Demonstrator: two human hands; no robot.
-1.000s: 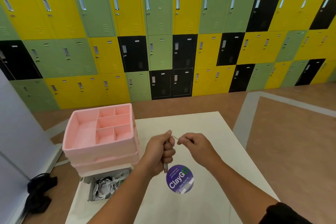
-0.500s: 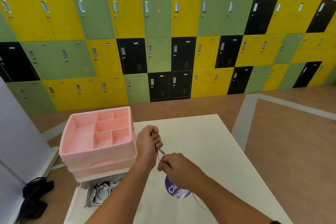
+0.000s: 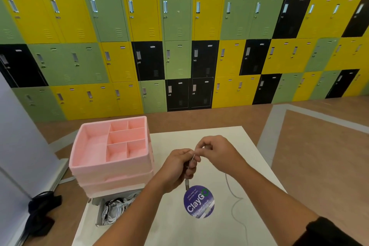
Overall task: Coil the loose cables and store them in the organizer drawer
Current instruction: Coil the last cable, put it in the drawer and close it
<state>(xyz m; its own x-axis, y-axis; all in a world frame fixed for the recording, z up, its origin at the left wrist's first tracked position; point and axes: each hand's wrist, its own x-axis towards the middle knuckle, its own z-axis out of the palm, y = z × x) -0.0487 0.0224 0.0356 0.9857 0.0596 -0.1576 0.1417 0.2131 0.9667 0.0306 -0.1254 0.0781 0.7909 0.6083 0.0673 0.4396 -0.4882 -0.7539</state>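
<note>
A thin white cable (image 3: 232, 199) trails in loose curves over the white table (image 3: 229, 138) below my hands. My left hand (image 3: 176, 168) is closed around part of that cable, and a plug end hangs down from the fist. My right hand (image 3: 216, 151) pinches the cable just above the left hand's fingers. The pink organizer (image 3: 111, 146) stands at the table's left, its top tray divided into several compartments with nothing in them. In front of it, a white box (image 3: 99, 213) holds a tangle of white and dark cables (image 3: 116, 208).
A round purple sticker (image 3: 198, 201) lies on the table under my hands. A dark bundle of fabric (image 3: 41, 215) lies on the floor at the left beside a grey panel (image 3: 18, 142). A wall of yellow, green and black lockers (image 3: 179, 46) stands behind the table.
My right hand has risen from below the left hand to above its fingers, carrying the cable up and round. The left hand has stayed closed on the cable, shifted slightly right.
</note>
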